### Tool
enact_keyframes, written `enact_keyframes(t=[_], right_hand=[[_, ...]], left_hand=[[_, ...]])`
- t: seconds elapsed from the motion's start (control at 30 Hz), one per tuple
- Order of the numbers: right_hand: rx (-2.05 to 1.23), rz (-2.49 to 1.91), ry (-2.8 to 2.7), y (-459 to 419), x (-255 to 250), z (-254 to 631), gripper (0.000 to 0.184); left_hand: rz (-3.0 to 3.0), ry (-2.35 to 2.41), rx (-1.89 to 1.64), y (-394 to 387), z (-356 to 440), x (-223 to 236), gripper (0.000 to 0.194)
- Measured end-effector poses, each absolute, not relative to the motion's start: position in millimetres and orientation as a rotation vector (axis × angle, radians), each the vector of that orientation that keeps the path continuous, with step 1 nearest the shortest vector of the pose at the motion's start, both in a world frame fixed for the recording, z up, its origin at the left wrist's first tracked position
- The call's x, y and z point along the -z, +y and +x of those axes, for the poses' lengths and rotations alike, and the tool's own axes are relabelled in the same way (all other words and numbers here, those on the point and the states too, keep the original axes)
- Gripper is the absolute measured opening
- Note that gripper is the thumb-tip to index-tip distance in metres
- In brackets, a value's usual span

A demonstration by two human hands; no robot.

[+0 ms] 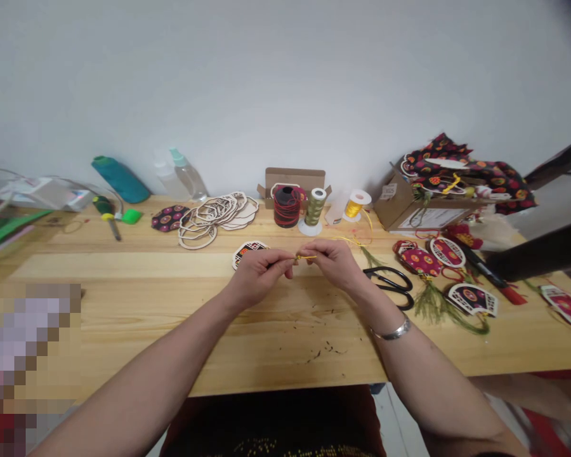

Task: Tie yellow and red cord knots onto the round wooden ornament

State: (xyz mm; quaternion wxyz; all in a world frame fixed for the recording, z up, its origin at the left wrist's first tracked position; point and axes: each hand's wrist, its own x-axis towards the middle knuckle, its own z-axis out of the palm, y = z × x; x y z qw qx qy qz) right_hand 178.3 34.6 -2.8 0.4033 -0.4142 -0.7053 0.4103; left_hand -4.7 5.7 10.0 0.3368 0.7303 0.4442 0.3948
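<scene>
Above the middle of the table, my left hand (261, 273) and my right hand (330, 260) face each other, both pinched closed on a thin yellow cord (307, 257). A short stretch of the cord shows between the fingertips, with what looks like a small knot by the left ones. Under and behind my left hand lies a patterned ornament (247, 249) with a pale rim, partly covered. Right of my right wrist are black-handled scissors (390, 279), their blades hidden. A yellow spool (356, 204) stands behind my right hand, with cord trailing from it.
Dark red (286, 206) and olive (315, 211) thread spools stand at the back. Wooden frames (219, 216) are piled on the left. Finished ornaments with green tassels (431, 301) lie right, before a fabric-filled cardboard box (400, 200). A black post (542, 247) rises at the right. Dark scraps dot the wood.
</scene>
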Motion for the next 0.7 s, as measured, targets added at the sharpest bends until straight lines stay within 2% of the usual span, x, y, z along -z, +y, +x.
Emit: enact_keyframes(t=[0.13, 0.23, 0.57, 0.7], right_hand=[[-1.179, -1.143, -1.725, 33.7, 5.9, 173.4, 0.021], [-1.140, -1.145, -1.789, 28.9, 5.8, 169.9, 0.020], [-0.458, -1.113, -2.178, 5.7, 2.7, 162.0, 0.026], [-0.289, -1.190, -2.286, 2.5, -0.7, 160.9, 0.025]], left_hand=[[1.865, 1.289, -1.084, 6.2, -4.9, -11.6, 0.022], [1.862, 1.350, -1.132, 7.1, -5.3, -11.2, 0.025], [1.877, 1.402, -1.139, 10.1, -7.3, -2.3, 0.025], [1.886, 1.401, -1.132, 9.7, -7.3, -1.5, 0.024]])
